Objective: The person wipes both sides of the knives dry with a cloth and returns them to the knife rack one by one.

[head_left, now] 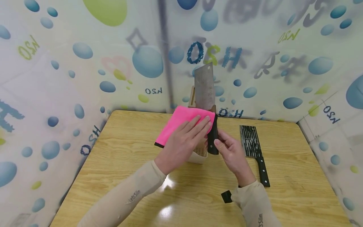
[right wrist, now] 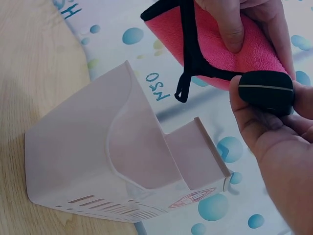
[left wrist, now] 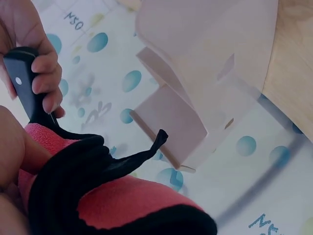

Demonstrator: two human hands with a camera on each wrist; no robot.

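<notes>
A broad-bladed cleaver (head_left: pixel 204 88) is held upright by its black handle, which my right hand (head_left: pixel 233 154) grips near the butt end. My left hand (head_left: pixel 182 142) pinches a folded pink cloth (head_left: pixel 173 123) with black edging against the lower blade. In the right wrist view, the left thumb presses one side of the cloth (right wrist: pixel 215 44) while the fingers lie on the other. The cloth covers part of the blade near the handle. From the left wrist, the black handle (left wrist: pixel 22 83) shows with the right fingers curled round it.
A cream plastic knife holder (right wrist: pixel 73 142) with slotted sides stands on the wooden table (head_left: pixel 127 132), partly hidden behind the hands in the head view. To the right lies a second cleaver (head_left: pixel 250 142), black-streaked with a black handle. A small black object (head_left: pixel 226 196) is by the right sleeve.
</notes>
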